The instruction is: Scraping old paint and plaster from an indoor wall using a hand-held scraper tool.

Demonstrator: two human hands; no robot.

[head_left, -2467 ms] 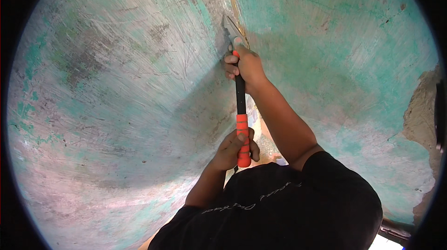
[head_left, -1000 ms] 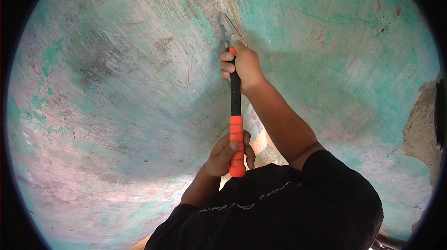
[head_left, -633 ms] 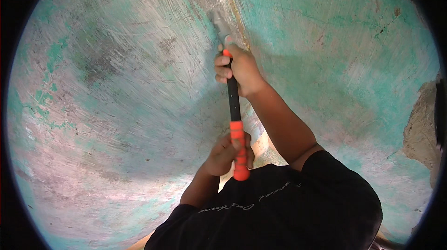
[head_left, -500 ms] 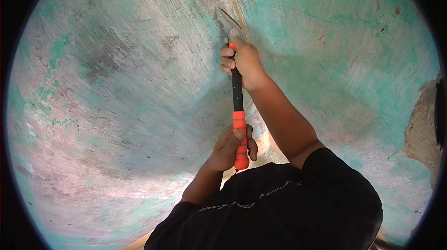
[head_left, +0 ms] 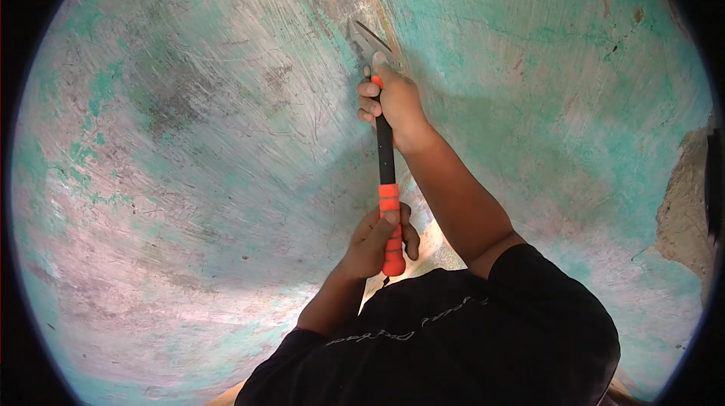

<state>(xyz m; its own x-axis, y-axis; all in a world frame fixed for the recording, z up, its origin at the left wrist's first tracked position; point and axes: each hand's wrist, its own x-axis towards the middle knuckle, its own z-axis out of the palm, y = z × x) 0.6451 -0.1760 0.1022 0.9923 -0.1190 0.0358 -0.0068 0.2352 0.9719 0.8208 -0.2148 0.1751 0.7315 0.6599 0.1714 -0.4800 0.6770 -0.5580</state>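
A long-handled scraper (head_left: pixel 386 153) with a black shaft and an orange ribbed grip runs up the middle of the view. Its grey metal blade lies against the scraped, green-painted wall (head_left: pixel 249 126), close to a yellowish vertical line. High on the shaft, just below the blade, my right hand (head_left: pixel 394 96) is closed, its thumb stretched along the metal. My left hand (head_left: pixel 377 242) wraps the orange grip near its lower end, thumb across the front.
To the left the wall is streaked with pale scrape marks and dark patches. More green paint covers the right side. A rough brown patch of bare wall (head_left: pixel 683 209) shows at the far right, beside a dark object (head_left: pixel 714 187) at the rim.
The blade and both hands have shifted very slightly downward in the view. Both grips on the scraper stay the same.
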